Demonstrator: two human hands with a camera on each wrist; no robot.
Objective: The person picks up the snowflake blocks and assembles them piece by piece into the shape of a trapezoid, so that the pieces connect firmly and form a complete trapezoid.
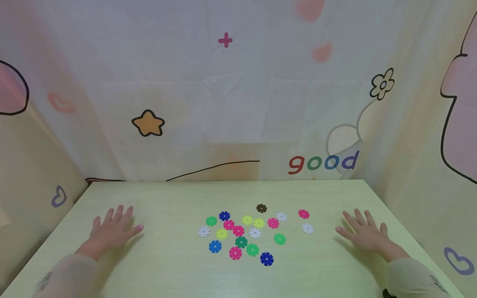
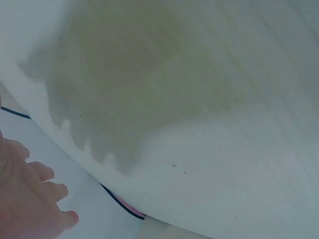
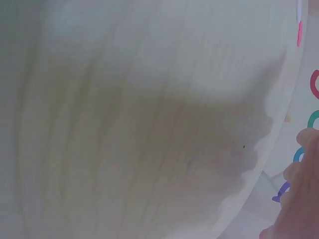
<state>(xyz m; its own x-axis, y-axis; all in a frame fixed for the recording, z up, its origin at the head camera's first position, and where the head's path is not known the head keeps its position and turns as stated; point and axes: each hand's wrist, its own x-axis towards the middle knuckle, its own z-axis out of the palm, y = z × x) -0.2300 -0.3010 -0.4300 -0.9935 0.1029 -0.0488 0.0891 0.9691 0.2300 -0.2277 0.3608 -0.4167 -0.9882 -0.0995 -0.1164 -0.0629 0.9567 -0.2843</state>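
Observation:
Several flat, notched plastic snowflake discs lie scattered over the middle of the table, among them a brown disc (image 1: 261,208), a dark blue disc (image 1: 266,259), a pink disc (image 1: 235,253), a green disc (image 1: 252,249) and a white disc (image 1: 203,231). To their left my left hand (image 1: 112,232) is spread, fingers straight, palm down, holding nothing. My right hand (image 1: 365,234) is spread the same way on the right; the nearest pieces to it are a white disc (image 1: 307,228) and a pink disc (image 1: 303,214). In both wrist views, fingers show at the edge and a hand's shadow falls on the tabletop.
The pale wood-grain table (image 1: 167,273) ends at a far edge against a hanging printed cloth (image 1: 186,91). The cloth carries a star, a flower and the word "good", and more of it encloses the left and right sides.

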